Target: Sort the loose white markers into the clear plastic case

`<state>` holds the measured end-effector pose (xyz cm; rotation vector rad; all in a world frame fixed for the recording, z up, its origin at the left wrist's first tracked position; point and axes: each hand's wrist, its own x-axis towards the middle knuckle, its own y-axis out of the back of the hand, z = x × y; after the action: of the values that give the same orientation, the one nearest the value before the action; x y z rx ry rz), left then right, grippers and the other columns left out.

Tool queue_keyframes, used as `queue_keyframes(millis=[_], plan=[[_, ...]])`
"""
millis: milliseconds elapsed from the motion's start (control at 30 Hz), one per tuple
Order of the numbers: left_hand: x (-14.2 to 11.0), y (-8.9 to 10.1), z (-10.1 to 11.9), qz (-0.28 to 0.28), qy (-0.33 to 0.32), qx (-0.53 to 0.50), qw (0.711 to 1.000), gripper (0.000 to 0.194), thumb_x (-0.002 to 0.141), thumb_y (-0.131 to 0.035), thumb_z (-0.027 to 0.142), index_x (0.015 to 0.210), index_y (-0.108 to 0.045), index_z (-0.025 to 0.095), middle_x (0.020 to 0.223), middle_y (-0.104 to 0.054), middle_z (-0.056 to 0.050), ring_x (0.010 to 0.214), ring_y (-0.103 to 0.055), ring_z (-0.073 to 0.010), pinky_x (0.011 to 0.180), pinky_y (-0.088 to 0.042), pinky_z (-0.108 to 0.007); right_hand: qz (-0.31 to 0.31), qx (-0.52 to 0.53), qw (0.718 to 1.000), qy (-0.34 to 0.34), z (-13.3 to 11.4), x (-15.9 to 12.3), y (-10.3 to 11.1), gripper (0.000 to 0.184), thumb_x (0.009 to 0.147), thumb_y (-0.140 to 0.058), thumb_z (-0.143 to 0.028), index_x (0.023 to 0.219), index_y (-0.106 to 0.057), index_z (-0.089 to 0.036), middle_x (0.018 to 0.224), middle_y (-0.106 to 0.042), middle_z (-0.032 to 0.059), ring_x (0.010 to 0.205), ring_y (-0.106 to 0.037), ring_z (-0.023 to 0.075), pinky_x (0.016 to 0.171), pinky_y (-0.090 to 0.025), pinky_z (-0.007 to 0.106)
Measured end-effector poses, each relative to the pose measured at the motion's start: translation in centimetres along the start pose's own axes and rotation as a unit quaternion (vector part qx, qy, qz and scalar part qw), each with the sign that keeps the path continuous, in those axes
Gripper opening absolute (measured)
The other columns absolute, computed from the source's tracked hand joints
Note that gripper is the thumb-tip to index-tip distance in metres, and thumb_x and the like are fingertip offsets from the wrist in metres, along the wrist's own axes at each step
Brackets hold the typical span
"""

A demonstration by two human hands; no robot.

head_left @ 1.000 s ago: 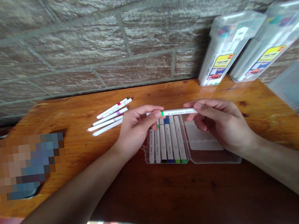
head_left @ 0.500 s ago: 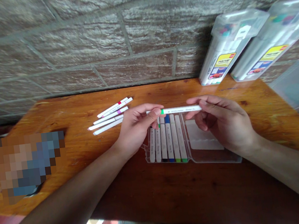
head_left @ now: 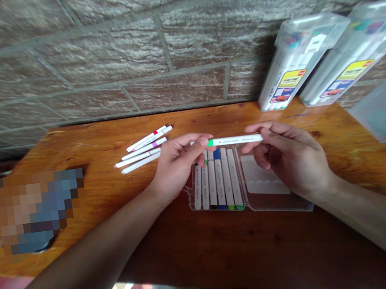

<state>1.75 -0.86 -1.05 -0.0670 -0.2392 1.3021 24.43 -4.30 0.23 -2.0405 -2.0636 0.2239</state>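
Observation:
A white marker with a green band (head_left: 231,140) lies level between my two hands, above an opened clear plastic case. My left hand (head_left: 181,160) pinches its banded end between thumb and fingers. The opposite end is gripped by the thumb and index finger of my right hand (head_left: 288,151), whose other fingers curl loosely. Below, the case (head_left: 234,209) holds several white markers (head_left: 220,183) side by side, with black, blue and green ends; my left fingers hide some tops. Its lid (head_left: 274,205) lies folded out to the right, under my right hand, with a white insert (head_left: 262,176).
Several loose white markers (head_left: 144,148) lie in a pile left of my hands. Two clear marker boxes (head_left: 289,81) with yellow labels stand against the stone wall (head_left: 187,42) at back right. A pixelated flat object (head_left: 43,212) rests at the left of the wooden table (head_left: 206,255).
Both hands hold nearly the same pose on the marker. The whole view has shifted very slightly; the case and the loose markers stay in place.

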Motion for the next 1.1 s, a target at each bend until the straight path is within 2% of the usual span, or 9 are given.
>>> queue_keyframes(millis=[233,533,700,867,1100], plan=[[-0.20,-0.23,0.59,0.004,0.026,-0.036,0.999,0.021,0.091,-0.079,0.035,0.100,-0.084,0.017,0.087,-0.081,-0.007,0.055,-0.058,-0.0086,0.057,-0.051,-0.023,0.014,0.007,1.000,0.000,-0.12,0.00,-0.15,0.014,0.097,-0.069,-0.029,0.098,-0.080,-0.020,0.076,-0.081,0.0071,0.045,-0.049,0.0111,0.043,-0.033,0.026],[-0.22,-0.26,0.91,0.006,0.038,-0.073,0.997,0.022,0.090,-0.076,0.033,0.099,-0.083,0.015,0.082,-0.081,-0.009,0.053,-0.060,-0.0107,0.057,-0.052,-0.025,0.040,0.004,0.999,-0.009,-0.31,0.06,-0.25,0.020,0.101,-0.062,-0.025,0.092,-0.078,-0.019,0.077,-0.081,0.0076,0.042,-0.048,0.0098,0.043,-0.029,0.025],[-0.16,-0.24,0.76,0.008,0.021,-0.071,0.997,0.021,0.091,-0.076,0.033,0.100,-0.083,0.015,0.083,-0.081,-0.008,0.053,-0.060,-0.0097,0.056,-0.052,-0.024,0.041,0.017,0.999,-0.006,-0.37,0.03,-0.38,0.019,0.100,-0.061,-0.023,0.093,-0.078,-0.019,0.077,-0.080,0.0070,0.043,-0.050,0.0108,0.043,-0.036,0.025],[-0.04,-0.12,0.43,0.021,0.009,-0.051,0.998,0.023,0.092,-0.077,0.037,0.100,-0.082,0.017,0.086,-0.081,-0.007,0.054,-0.058,-0.0091,0.055,-0.052,-0.024,0.021,0.015,1.000,0.007,-0.32,-0.18,-0.38,0.011,0.097,-0.071,-0.031,0.098,-0.076,-0.021,0.082,-0.081,0.0070,0.045,-0.052,0.0123,0.042,-0.039,0.028],[0.18,-0.15,0.07,0.040,-0.030,-0.012,0.999,0.024,0.091,-0.081,0.038,0.104,-0.079,0.019,0.087,-0.080,-0.004,0.053,-0.055,-0.0077,0.054,-0.053,-0.024,0.003,-0.026,0.998,0.050,-0.08,-0.69,-0.56,0.016,0.096,-0.075,-0.037,0.105,-0.073,-0.023,0.089,-0.081,0.0040,0.046,-0.054,0.0113,0.042,-0.043,0.028]])
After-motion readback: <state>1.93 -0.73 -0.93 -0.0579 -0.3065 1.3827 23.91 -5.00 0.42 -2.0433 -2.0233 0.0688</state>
